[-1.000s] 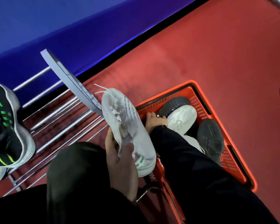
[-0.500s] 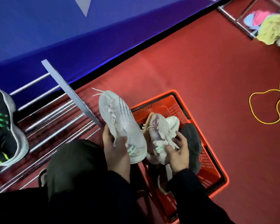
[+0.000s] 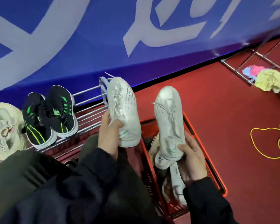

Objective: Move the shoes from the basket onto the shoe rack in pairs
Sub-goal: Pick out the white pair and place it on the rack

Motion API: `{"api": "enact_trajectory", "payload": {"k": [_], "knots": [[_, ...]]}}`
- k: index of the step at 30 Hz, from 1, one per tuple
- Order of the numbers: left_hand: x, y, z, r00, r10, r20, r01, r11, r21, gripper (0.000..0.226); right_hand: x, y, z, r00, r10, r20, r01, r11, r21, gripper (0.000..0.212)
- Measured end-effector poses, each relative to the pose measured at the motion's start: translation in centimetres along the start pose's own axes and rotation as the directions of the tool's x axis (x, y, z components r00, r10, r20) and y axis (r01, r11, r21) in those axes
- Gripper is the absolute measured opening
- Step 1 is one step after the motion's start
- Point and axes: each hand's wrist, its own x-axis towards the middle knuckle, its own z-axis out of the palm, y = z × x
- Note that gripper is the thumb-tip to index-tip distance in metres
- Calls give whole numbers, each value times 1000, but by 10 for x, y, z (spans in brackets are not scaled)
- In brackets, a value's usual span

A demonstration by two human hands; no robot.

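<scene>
My left hand (image 3: 107, 135) grips a white knit sneaker (image 3: 124, 110) by its heel, toe pointing away, beside the right end of the metal shoe rack (image 3: 87, 107). In my right hand (image 3: 192, 159) is the matching white sneaker (image 3: 168, 123), lifted above the red basket (image 3: 217, 178). More pale shoes (image 3: 173, 188) lie in the basket under it. On the rack stand a pair of black sneakers with green stripes (image 3: 52, 113) and, at the far left, a beige sneaker (image 3: 3, 130).
A blue banner wall (image 3: 136, 38) rises right behind the rack. Red carpet (image 3: 225, 102) surrounds the basket. A yellow cord (image 3: 268, 143) coils at the right. Coloured cloths (image 3: 268, 78) lie by a metal frame at the far right. My dark-clothed knees (image 3: 31, 175) fill the foreground.
My right hand has pulled the second white sneaker up out of the basket and turned it toe-away. The view has tilted up, which brings the rack's shoes into sight.
</scene>
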Motion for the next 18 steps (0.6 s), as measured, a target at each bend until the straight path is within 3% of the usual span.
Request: {"api": "enact_trajectory", "payload": {"k": [8,13,18], "knots": [[-7,50,-81,984,169,-60,-168,986,21,58,-7,2,100,965,71,251,-64,997,-37,46],[13,62,-140,971,210,-117,-200,975,93,70,20,21,163,950,145,278,-115,986,-122,56],[39,65,-190,884,304,-356,-285,953,107,66,49,45,224,954,197,225,-140,960,-243,72]]}}
